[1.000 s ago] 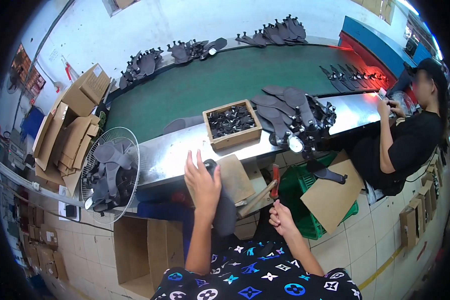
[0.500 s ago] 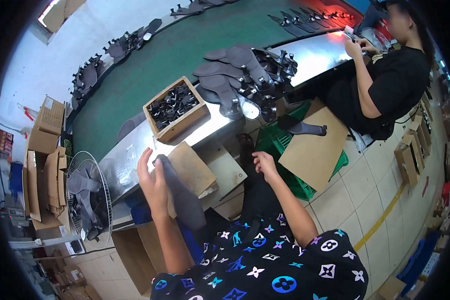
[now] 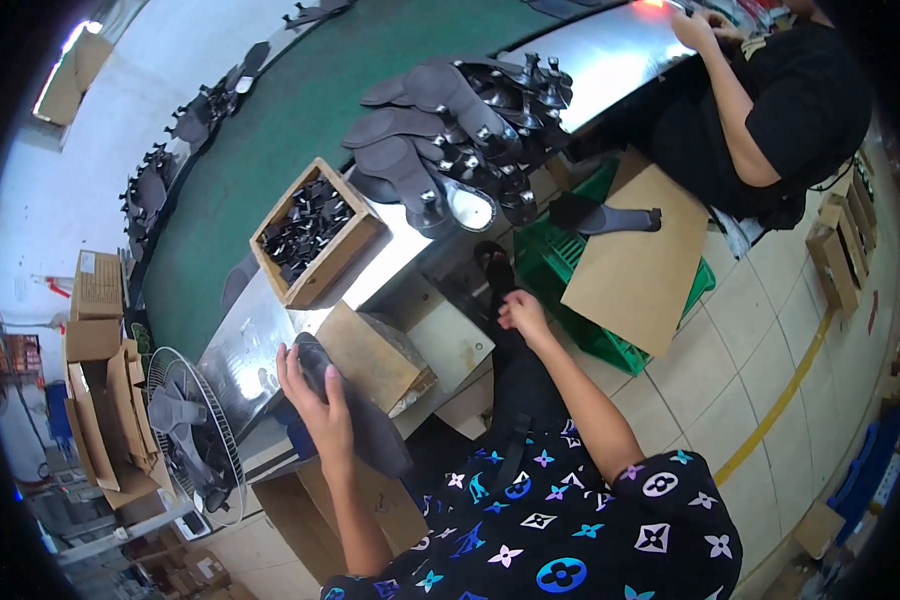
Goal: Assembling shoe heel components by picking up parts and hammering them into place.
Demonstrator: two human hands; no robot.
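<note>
Lowered in your view since the earlier frame, the dark sole (image 3: pixel 380 430) slants far left to near right, its far end loosely held by your spread-fingered left hand (image 3: pixel 325 412); your right hand (image 3: pixel 525 315), half-curled, contents hidden, hovers farther right.

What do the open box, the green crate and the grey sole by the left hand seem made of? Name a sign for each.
Open box: wood, matte, from its tan, board-like walls.
Green crate: probably plastic, smooth-looking, from its colour and slots.
Grey sole: dull surface suggests matte fabric or synthetic; unclear which.
</note>
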